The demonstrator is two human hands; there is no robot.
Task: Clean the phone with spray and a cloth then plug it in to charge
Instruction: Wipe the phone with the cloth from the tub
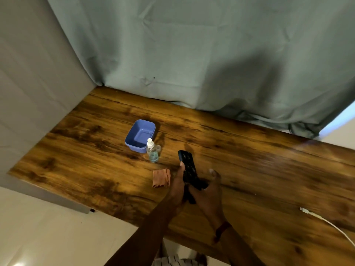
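A dark phone (188, 167) with a speckled, smeared face is held tilted above the wooden table (269, 169). My left hand (177, 187) grips its left edge with the thumb along the side. My right hand (208, 194) holds its lower end from the right, thumb raised. A small clear spray bottle (152, 151) with a white nozzle stands upright just left of the phone. A folded orange-brown cloth (161, 177) lies on the table beside my left hand. A white charging cable (326, 221) lies at the table's right front.
A blue plastic tub (140, 135) sits behind the spray bottle, with a small clear cap (158, 148) next to the bottle. A grey-green curtain (211, 54) hangs along the table's far edge. A grey wall (28, 93) borders the left side.
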